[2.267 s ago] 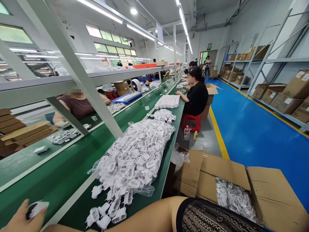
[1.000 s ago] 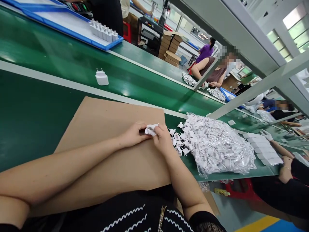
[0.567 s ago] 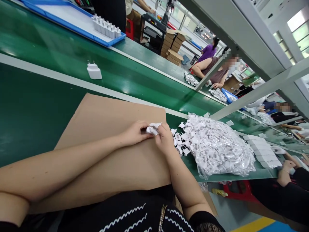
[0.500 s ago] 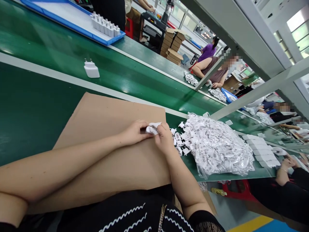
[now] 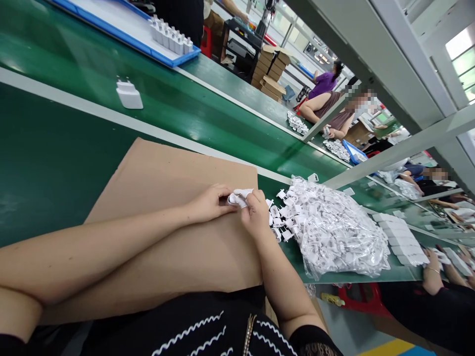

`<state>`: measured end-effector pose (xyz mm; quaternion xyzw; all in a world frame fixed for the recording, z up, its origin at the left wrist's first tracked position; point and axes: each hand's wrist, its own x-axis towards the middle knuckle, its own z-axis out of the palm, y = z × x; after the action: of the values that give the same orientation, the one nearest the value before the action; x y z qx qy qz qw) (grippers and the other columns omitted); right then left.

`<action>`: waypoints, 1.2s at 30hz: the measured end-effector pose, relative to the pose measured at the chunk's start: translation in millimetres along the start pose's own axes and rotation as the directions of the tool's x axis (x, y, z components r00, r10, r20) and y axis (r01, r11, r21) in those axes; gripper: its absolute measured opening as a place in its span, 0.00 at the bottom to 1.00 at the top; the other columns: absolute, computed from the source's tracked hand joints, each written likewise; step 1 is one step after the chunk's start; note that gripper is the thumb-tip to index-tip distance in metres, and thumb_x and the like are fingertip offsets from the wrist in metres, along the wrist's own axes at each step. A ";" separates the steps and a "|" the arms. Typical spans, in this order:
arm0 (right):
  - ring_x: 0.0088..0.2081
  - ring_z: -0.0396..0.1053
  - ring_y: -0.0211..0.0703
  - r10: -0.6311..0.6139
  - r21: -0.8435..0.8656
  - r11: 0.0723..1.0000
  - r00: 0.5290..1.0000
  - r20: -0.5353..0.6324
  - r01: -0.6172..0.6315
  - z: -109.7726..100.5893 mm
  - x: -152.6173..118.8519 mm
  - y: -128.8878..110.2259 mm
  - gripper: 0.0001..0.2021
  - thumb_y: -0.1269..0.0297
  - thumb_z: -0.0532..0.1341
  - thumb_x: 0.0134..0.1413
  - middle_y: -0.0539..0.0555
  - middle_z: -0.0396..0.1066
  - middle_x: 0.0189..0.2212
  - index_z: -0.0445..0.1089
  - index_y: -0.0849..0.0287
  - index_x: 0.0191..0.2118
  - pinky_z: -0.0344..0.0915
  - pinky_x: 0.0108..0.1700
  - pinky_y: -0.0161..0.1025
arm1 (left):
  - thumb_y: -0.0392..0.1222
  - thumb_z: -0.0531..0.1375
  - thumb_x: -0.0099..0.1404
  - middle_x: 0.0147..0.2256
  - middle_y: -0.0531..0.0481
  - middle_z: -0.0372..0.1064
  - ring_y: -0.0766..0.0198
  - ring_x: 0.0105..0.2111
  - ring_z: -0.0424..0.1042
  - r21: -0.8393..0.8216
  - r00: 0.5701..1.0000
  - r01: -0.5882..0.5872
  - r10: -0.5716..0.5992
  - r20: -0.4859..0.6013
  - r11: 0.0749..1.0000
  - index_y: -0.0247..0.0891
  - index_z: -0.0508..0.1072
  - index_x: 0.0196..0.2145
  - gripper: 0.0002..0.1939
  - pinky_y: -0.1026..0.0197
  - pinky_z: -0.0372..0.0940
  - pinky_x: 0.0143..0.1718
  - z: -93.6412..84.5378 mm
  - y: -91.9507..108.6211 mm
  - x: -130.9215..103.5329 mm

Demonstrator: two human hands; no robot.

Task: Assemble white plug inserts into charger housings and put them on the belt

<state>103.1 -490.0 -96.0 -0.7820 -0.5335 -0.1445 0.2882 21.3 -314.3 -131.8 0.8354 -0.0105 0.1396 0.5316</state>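
My left hand [image 5: 212, 203] and my right hand [image 5: 256, 212] meet above the right part of a brown cardboard sheet [image 5: 178, 178]. Between their fingertips is a small white plastic part [image 5: 233, 200], pinched from both sides. White also covers the area of the fingertips, so the part's exact shape is hard to make out. Just right of my right hand lie loose white plug parts [image 5: 275, 213], some with pins. They spill beside a clear plastic bag [image 5: 341, 232] full of similar white pieces.
A white plug charger [image 5: 129, 95] stands on the green conveyor belt [image 5: 193, 126]. Beyond it is a blue-rimmed tray [image 5: 181, 60] with several white chargers [image 5: 170, 37]. White boxes [image 5: 401, 237] lie right of the bag, near a co-worker's hand [image 5: 432, 274]. A metal frame [image 5: 393, 143] crosses the upper right.
The white charger on the belt has moved left. My hands still pinch the white part together, turned slightly. The co-worker's hands at right have shifted, and the view has tilted a little.
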 end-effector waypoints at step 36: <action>0.51 0.70 0.56 0.637 -0.434 0.742 0.738 0.223 -0.510 -49.0 -10.4 22.8 0.14 0.70 0.62 0.58 0.63 0.68 0.49 0.71 0.65 0.50 0.64 0.53 0.50 | 0.61 0.62 0.60 0.50 0.41 0.75 0.49 0.47 0.74 0.399 0.932 0.363 -0.318 -0.177 0.842 0.33 0.71 0.59 0.37 0.50 0.68 0.53 -32.8 13.6 107.4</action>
<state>123.9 -533.5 -69.5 -0.9597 -0.2704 0.0067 0.0755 114.9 -276.9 -80.5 0.9110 0.1961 0.0850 0.3527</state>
